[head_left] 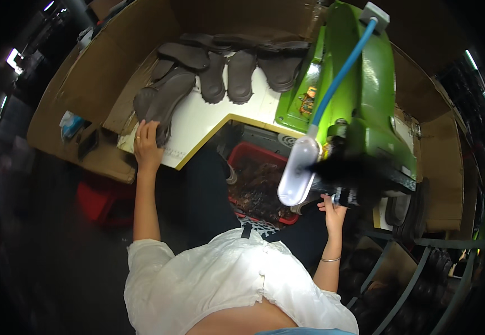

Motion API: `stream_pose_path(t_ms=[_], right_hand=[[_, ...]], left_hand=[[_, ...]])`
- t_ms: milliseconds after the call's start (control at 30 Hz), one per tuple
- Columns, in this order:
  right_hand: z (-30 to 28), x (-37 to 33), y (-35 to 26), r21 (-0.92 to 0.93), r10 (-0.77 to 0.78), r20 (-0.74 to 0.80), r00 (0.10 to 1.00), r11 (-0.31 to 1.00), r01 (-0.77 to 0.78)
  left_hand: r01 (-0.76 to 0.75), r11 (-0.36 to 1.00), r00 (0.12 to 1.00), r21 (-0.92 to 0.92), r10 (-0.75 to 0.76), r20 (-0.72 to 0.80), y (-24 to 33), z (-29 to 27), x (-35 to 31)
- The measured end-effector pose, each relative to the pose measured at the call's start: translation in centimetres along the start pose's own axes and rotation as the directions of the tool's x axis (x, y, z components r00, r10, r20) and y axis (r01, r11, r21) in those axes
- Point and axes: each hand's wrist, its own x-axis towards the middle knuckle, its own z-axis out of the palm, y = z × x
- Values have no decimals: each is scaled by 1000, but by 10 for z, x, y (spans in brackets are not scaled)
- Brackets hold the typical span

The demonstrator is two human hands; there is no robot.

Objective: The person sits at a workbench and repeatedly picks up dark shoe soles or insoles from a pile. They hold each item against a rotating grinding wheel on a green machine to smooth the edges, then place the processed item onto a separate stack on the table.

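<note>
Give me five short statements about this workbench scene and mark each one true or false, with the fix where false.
1. The left hand rests on a dark shoe sole at the edge of the white table. True.
2. The machine is red. False: it is green.
3. A blue hose runs down the machine. True.
4. The right hand is on the table. False: it is up at the machine's dark underside.
5. The bin under the table is blue. False: it is red.
</note>
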Motion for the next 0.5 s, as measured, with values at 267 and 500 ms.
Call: stream_pose_path(t_ms=[267,500], right_hand=[[49,0,-67,105,172,201,964,975,-196],[47,-22,-62,125,219,308,926,955,-267]], left_hand=[[359,881,932,-309,-353,77,5,-6,-11],[11,781,983,-625,-122,-135,97,-68,36]])
